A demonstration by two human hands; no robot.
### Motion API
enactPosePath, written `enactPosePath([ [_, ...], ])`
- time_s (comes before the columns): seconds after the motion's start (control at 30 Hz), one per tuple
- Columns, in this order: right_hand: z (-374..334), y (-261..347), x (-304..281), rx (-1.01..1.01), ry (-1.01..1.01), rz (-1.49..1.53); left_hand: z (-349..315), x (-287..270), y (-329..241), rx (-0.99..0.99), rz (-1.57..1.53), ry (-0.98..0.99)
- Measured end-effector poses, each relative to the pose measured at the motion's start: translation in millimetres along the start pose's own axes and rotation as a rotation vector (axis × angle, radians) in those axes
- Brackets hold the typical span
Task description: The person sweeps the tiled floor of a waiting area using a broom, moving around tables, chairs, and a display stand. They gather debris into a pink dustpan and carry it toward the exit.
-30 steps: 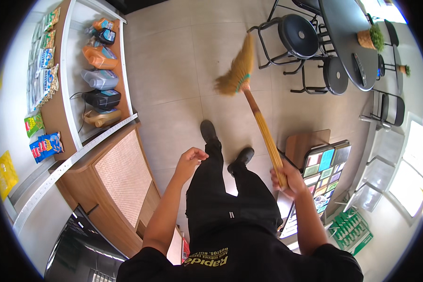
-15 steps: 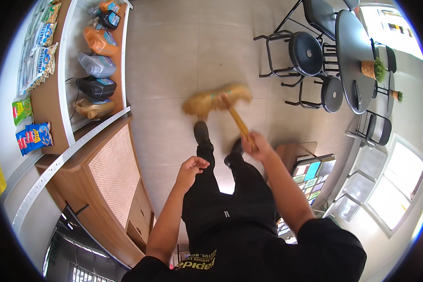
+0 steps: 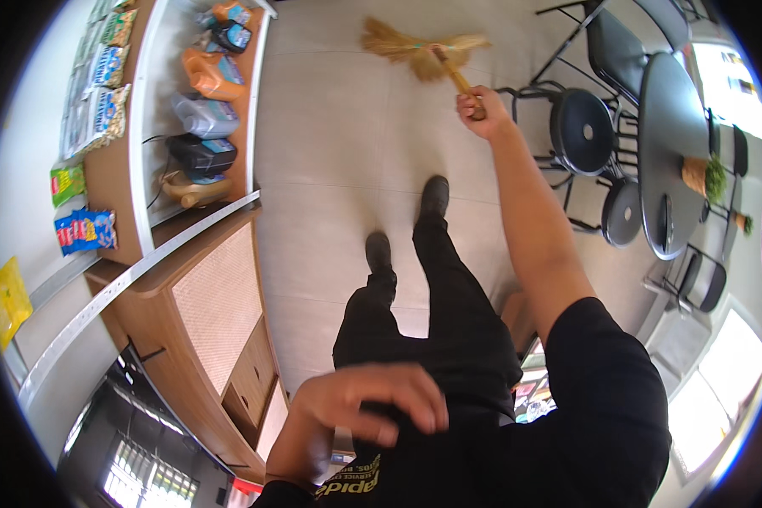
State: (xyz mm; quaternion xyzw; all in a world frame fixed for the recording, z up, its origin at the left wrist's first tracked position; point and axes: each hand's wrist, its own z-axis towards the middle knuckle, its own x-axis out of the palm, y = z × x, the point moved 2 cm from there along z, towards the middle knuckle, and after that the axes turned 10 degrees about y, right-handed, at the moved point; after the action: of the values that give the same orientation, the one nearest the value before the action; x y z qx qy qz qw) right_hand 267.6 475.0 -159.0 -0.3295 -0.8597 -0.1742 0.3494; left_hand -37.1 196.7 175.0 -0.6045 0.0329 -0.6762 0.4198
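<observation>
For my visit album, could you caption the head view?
Right hand holds a straw broom out ahead of the black shoes, left hand empty.

The person's bare right arm (image 3: 538, 220), in a short black fabric sleeve (image 3: 605, 360), stretches toward the far side, its right hand (image 3: 483, 112) curled in a firm grip. I see the left hand (image 3: 368, 395), blurred, near and left, fingers (image 3: 419, 400) loosely bent.

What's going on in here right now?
A person's right hand, reaching well forward, is closed around the handle of a straw broom, whose bristles fan out over the floor. The left hand, blurred and loosely curled, looks empty. Bottles stand leftward, black stools rightward.
</observation>
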Motion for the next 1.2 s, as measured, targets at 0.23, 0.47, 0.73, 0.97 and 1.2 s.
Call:
enactPosePath([
  [0.23,-101.8,-5.7,38.6,-0.014,-0.012,-0.298,114.0,54.5,-30.5,0.395,0.047,0.233],
  [0.47,-249.5,-92.4,74.6,0.372,-0.149,-0.517,112.6,38.7,-42.3,0.384,0.416,-0.14],
  [0.73,-269.2,-184.0,125.9,0.817,0.105,-0.156,117.1,49.3,-86.3,1.005,0.075,-0.451],
  [0.97,-130.3,-321.6,85.2,0.812,0.172,0.112,110.0,53.8,-94.0,1.022,0.023,-0.384],
  [1.2,37.8,-268.7,45.7,0.687,-0.002,0.18,135.8,-6.2,-113.8,0.884,0.285,-0.235],
])
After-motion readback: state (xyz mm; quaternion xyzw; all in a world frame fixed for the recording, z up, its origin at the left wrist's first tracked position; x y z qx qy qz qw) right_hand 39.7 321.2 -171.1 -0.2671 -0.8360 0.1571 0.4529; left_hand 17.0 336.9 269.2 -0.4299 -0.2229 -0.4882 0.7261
